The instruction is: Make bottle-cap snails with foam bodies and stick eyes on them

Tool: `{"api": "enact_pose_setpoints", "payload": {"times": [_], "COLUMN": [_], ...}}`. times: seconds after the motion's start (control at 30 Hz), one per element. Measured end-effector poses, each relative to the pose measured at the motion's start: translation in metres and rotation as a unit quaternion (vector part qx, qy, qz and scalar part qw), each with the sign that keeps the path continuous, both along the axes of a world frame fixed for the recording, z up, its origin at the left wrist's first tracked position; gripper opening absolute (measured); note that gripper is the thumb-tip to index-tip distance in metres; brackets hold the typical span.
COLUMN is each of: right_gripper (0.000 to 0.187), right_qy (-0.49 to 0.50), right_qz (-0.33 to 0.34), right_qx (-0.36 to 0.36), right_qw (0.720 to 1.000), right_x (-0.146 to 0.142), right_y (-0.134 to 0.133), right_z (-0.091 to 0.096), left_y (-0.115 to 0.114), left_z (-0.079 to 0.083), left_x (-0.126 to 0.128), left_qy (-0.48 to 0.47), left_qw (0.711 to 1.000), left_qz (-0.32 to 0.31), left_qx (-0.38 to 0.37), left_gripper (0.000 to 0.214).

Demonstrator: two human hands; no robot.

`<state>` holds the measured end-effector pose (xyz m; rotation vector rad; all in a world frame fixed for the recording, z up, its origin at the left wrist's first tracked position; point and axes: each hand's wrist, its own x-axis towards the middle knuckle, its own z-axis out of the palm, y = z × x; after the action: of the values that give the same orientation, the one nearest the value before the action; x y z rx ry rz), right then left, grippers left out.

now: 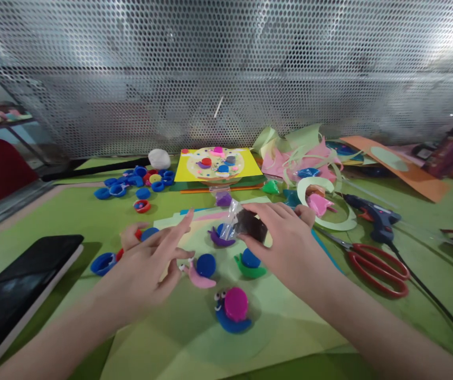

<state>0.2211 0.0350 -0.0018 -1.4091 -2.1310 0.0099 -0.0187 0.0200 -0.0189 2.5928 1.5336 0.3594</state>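
Note:
My right hand (285,237) pinches a small clear plastic bag of dark modelling clay (253,224) above the sheets of paper. My left hand (153,258) hovers to the left with its fingers spread, and nothing shows in them. Just right of its fingertips is a pink clay snail with a blue cap shell (206,265). Near the bag lie a purple snail (222,240) and a green snail (250,266), both with blue caps. Closest to me sits a blue snail (232,322) with a magenta cap and googly eyes. Red and blue caps (103,263) are partly covered by my left hand.
A yellow card (187,166) with a decorated round picture stands at the back. Several bottle caps (135,179) lie left of it. Red-handled scissors (380,269), a glue gun (377,216) and paper scraps (290,158) are on the right. A phone (24,285) lies at left.

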Motion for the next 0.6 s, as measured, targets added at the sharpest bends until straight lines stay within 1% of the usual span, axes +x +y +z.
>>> {"api": "enact_pose_setpoints", "payload": {"times": [0.17, 0.27, 0.4, 0.6], "right_gripper": [0.028, 0.027, 0.026, 0.028], "right_qy": [-0.005, -0.005, -0.006, -0.006], "right_qz": [-0.004, -0.004, -0.005, -0.007], "right_qx": [-0.003, -0.001, 0.002, 0.001], "right_qw": [1.000, 1.000, 1.000, 1.000], "right_x": [-0.0008, -0.0007, -0.0004, -0.0014], "right_y": [0.0004, 0.0008, 0.0008, 0.0006], "right_z": [-0.0005, -0.0007, -0.0012, -0.0013], "left_y": [0.0002, 0.0004, 0.0009, 0.0008], "left_z": [-0.0005, 0.0014, 0.0025, 0.0006], "left_x": [0.0033, 0.0037, 0.0030, 0.0042], "left_qy": [0.003, -0.017, -0.044, -0.016], "left_qw": [1.000, 0.999, 0.998, 0.999], "left_qz": [0.000, 0.020, 0.044, 0.030], "left_qx": [-0.019, -0.023, -0.010, -0.037], "left_gripper": [0.075, 0.078, 0.077, 0.079]}}
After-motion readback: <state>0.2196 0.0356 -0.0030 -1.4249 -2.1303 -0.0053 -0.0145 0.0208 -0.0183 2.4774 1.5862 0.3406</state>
